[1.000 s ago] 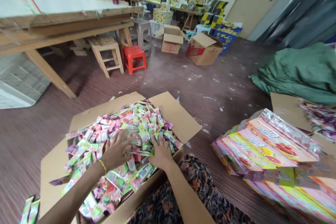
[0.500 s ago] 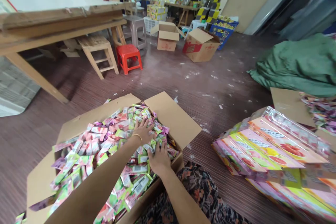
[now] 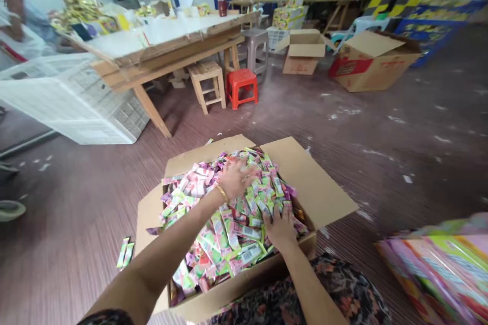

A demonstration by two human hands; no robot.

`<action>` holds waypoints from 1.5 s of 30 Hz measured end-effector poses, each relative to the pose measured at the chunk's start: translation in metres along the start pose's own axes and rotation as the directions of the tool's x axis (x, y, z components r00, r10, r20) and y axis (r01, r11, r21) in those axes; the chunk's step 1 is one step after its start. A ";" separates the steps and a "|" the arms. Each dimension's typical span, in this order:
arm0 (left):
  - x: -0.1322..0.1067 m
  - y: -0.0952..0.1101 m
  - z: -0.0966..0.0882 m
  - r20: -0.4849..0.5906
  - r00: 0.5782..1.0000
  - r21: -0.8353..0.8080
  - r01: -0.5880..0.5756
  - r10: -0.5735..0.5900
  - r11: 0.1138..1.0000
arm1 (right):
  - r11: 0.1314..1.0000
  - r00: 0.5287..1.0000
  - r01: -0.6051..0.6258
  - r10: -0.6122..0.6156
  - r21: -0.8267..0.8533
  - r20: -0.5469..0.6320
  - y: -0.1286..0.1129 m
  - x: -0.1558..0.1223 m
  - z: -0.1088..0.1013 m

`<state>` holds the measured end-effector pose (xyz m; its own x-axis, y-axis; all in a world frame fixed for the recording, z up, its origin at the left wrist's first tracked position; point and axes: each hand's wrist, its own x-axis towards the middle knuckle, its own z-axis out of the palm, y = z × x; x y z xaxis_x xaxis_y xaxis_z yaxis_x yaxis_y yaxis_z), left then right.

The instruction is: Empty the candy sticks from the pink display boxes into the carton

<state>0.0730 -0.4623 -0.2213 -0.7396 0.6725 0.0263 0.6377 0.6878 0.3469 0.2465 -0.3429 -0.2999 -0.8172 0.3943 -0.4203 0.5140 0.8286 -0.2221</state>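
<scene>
An open cardboard box (image 3: 324, 198) sits on the floor in front of me, heaped with several small pink, green and purple sachets (image 3: 213, 223). My left hand (image 3: 236, 176), with a gold bangle at the wrist, reaches to the far side of the heap and lies on the sachets with fingers spread. My right hand (image 3: 280, 226) rests on the near right part of the heap, fingers spread among the sachets. Neither hand has lifted anything.
Two loose sachets (image 3: 125, 252) lie on the floor left of the box. Stacked colourful packs (image 3: 438, 269) sit at the right. Beyond are a wooden table (image 3: 168, 56), a wooden stool (image 3: 206, 84), a red stool (image 3: 242, 86), white crates (image 3: 76, 96), open cartons (image 3: 373, 61) and a person (image 3: 19, 25) at far left.
My view has swung left, so the box now sits more to the right. My left hand has reached further across the heap; my right hand stays at the near right side.
</scene>
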 end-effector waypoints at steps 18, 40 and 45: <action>-0.209 -0.061 0.071 -0.233 0.619 -0.315 0.682 -0.751 0.660 | 0.946 0.974 0.225 -0.214 -0.233 0.072 -0.025 -0.037 0.016; -0.121 -0.154 0.009 -0.139 0.866 -0.065 0.475 -0.479 0.878 | 0.942 0.976 0.218 -0.212 -0.254 0.052 -0.028 -0.031 0.013; -0.135 -0.156 0.020 -0.049 0.942 -0.069 0.328 -0.331 0.942 | 0.946 0.976 0.219 -0.207 -0.240 0.074 -0.034 -0.028 0.013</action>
<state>0.0780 -0.6553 -0.2974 -0.9187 0.3925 -0.0440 0.3438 0.8495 0.4002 0.2551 -0.3874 -0.2924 -0.8842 0.1838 -0.4295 0.2447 0.9654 -0.0905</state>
